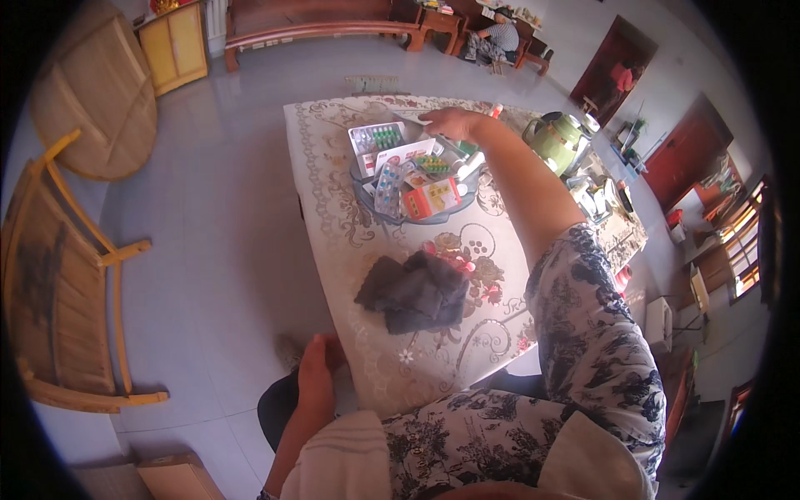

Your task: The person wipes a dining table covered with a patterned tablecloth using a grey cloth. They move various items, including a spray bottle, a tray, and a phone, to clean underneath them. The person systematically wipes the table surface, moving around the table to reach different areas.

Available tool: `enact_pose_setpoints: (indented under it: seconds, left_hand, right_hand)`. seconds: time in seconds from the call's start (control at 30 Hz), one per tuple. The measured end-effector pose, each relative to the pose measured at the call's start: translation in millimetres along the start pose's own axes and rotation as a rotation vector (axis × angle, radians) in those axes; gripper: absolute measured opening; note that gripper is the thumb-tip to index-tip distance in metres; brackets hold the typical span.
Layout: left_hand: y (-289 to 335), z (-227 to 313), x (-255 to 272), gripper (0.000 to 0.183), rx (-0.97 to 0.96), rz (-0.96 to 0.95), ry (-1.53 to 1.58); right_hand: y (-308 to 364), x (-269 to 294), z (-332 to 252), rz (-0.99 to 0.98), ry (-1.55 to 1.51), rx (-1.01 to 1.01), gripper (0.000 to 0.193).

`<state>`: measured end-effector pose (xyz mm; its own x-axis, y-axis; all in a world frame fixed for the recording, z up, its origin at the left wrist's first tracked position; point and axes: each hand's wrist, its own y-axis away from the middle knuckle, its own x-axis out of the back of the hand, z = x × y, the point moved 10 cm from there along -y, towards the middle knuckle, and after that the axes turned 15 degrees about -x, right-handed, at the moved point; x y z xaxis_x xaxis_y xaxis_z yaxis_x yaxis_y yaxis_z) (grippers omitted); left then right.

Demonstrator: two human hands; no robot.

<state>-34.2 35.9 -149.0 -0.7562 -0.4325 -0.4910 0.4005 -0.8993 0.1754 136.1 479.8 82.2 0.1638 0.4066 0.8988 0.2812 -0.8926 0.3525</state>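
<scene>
A clear plastic basket point(400, 218) on the table is heaped with medicine packs. Among them are an open white box with green capsules point(386, 140), a blister pack of blue pills point(387, 190), a green-and-yellow capsule pack point(433, 164) and an orange-and-white box point(433, 200). My right hand point(457, 123) reaches over the basket's far side, its fingers closed at a pale flat piece I cannot make out. My left hand point(317, 375) hangs low beside the table's left edge, thumb apart, seemingly holding nothing; its other fingers are partly hidden. Nearer me lies a folded dark grey cloth point(417, 292).
The table's flowered cloth point(392, 367) reaches toward my lap. At its far right stand a green thermos jug point(557, 140) and a tray with small items point(593, 200). A wooden frame point(62, 283) lies to the left. Another person point(500, 40) sits far back.
</scene>
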Motion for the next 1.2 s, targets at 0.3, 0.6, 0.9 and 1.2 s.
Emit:
enact_pose_setpoints:
  seconds: [0.3,0.6,0.9,1.2]
  left_hand:
    - [-2,-2,15,0.040,-0.064,0.070,-0.032]
    - [0,111,1,0.024,-0.776,0.190,-0.447]
    - [-38,113,-72,0.020,-0.617,-0.057,-0.622]
    - [-131,15,-197,0.046,0.229,-0.173,0.058]
  right_hand:
    - [9,34,-14,0.592,0.312,-0.028,0.051]
    - [166,131,49,1.009,0.052,0.076,0.040]
    - [359,70,255,1.278,-0.382,0.143,0.027]
    - [331,-73,401,0.602,-1.015,-0.433,0.032]
